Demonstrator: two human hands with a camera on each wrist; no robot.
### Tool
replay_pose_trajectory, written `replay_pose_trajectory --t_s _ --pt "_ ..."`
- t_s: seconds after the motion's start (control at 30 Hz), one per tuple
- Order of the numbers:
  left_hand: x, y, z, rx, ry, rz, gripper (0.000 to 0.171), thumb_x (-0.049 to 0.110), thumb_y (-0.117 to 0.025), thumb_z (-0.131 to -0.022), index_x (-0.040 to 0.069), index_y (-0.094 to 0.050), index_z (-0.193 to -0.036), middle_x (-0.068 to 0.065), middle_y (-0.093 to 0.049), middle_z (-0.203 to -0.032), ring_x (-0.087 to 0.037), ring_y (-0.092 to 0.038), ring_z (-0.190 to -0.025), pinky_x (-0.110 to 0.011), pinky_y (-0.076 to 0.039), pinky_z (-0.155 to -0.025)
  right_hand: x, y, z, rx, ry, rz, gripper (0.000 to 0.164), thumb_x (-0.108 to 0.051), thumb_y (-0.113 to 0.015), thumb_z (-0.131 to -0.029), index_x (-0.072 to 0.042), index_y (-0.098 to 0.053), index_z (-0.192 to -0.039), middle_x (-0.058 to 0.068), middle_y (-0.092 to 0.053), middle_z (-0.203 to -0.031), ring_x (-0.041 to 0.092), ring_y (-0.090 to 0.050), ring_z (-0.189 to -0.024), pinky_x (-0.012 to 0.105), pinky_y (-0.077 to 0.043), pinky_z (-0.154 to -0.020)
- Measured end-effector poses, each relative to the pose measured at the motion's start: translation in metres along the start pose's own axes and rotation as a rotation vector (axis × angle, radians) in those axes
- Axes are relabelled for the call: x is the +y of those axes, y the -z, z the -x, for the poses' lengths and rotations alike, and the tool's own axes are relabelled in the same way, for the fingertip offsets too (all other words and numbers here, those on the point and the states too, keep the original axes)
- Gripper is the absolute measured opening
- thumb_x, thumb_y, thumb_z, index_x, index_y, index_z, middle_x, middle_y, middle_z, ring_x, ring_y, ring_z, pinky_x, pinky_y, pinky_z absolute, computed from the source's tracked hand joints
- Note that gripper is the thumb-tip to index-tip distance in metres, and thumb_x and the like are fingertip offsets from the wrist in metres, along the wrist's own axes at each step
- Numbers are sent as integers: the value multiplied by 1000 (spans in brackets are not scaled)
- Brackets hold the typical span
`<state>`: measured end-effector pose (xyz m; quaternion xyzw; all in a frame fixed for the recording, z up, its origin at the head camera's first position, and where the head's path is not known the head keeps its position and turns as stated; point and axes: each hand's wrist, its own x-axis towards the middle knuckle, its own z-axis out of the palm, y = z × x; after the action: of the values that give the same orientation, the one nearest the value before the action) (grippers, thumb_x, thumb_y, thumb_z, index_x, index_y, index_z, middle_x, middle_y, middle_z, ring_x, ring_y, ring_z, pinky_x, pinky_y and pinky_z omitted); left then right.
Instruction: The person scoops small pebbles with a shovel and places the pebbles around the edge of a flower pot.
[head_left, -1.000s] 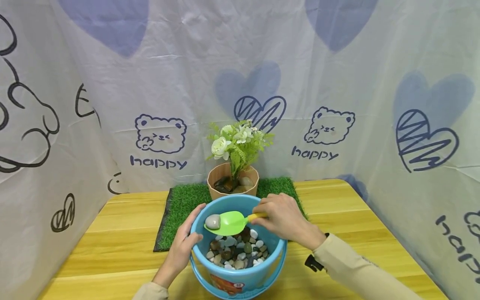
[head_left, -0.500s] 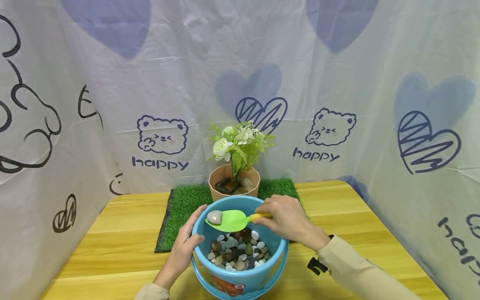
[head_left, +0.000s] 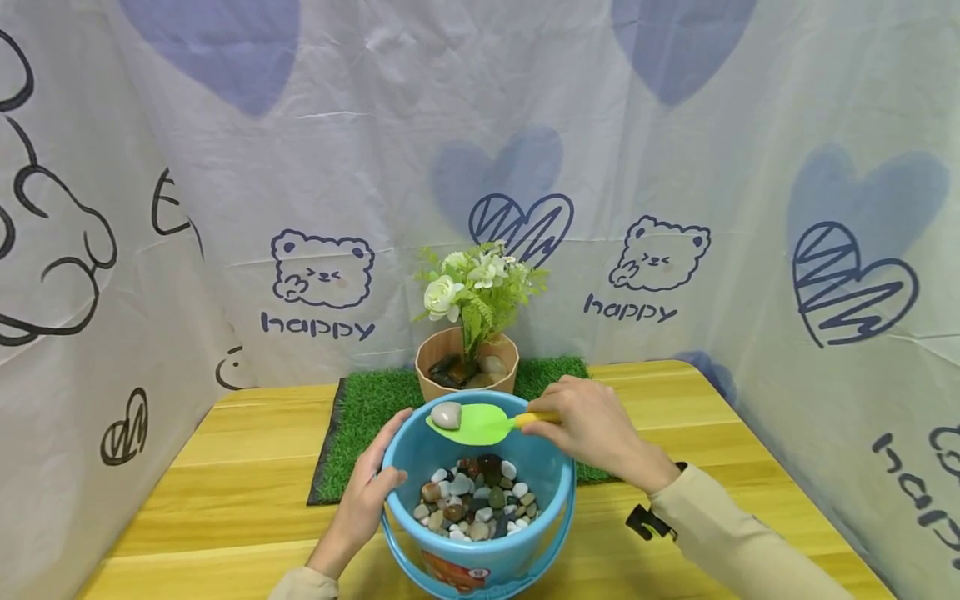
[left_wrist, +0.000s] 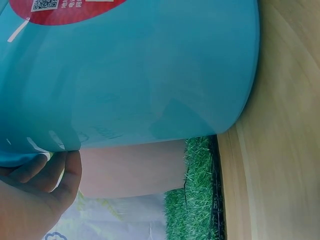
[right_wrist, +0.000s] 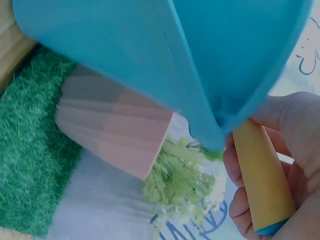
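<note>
A blue bucket (head_left: 480,546) stands at the front of the table, with several mixed pebbles (head_left: 480,504) at its bottom. My left hand (head_left: 367,492) grips the bucket's left rim, thumb inside and fingers along the outer wall; in the left wrist view the fingers (left_wrist: 67,175) bend over the rim. My right hand (head_left: 592,425) holds a toy shovel by its yellow handle (right_wrist: 262,175). The green blade (head_left: 483,425) is over the bucket's opening near the far rim, and a smooth grey stone (head_left: 447,415) lies at its tip.
Behind the bucket, a pinkish planter (head_left: 431,385) with white flowers (head_left: 442,297) and stones stands on a green turf mat (head_left: 367,417). The wooden table (head_left: 217,483) is bordered by printed cloth (head_left: 360,167) at the back and both sides.
My right hand has raised the shovel and shifted it slightly right and toward the far rim, the grey stone still on its blade. My left hand keeps its place on the bucket's rim.
</note>
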<state>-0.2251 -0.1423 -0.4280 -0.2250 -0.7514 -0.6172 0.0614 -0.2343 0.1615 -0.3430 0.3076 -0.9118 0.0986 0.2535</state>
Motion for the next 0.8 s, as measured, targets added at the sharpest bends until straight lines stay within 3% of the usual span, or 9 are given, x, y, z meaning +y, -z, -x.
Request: replay_pose_trajectory --t_s 0.2,0.3,0.47,0.6,0.8 --pt "1 0 0 16 10 -11 74 3 -41 -81 21 -33 -153 -20 -40 -152 -46 -49 -128 -55 -49 -94 9 9 -7 -36 -59 9 23 -39 -75 -82 -20 -80 -96 -5 -73 -85 12 -63 -73 25 -46 -56" --pt "1 0 0 8 18 -6 74 3 -41 -82 22 -32 -153 -20 -40 -152 -46 -50 -128 -56 -50 -93 14 11 -13 -55 -100 -11 20 -39 -75 -83 -22 -81 -91 -8 -70 -76 9 -56 -64 23 -40 -51" --pt "1 0 0 0 20 1 73 3 -41 -83 22 -32 -153 -20 -40 -151 -47 -51 -126 -54 -51 -92 21 9 -23 -93 -194 -45 18 -41 -74 -84 -24 -79 -80 -11 -50 -55 8 -40 -51 23 -28 -44" --pt "1 0 0 -3 27 2 72 3 -40 -84 21 -32 -153 -21 -40 -151 -47 -51 -126 -53 -52 -92 25 6 -29 -133 -271 -74 22 -43 -71 -85 -24 -78 -77 -8 -38 -49 9 -35 -47 23 -21 -43" --pt "2 0 1 -7 25 5 73 3 -40 -84 22 -31 -153 -21 -40 -151 -47 -51 -126 -53 -52 -91 32 1 -36 -168 -328 -116 22 -44 -71 -86 -24 -79 -82 -8 -40 -49 9 -33 -45 22 -21 -42"
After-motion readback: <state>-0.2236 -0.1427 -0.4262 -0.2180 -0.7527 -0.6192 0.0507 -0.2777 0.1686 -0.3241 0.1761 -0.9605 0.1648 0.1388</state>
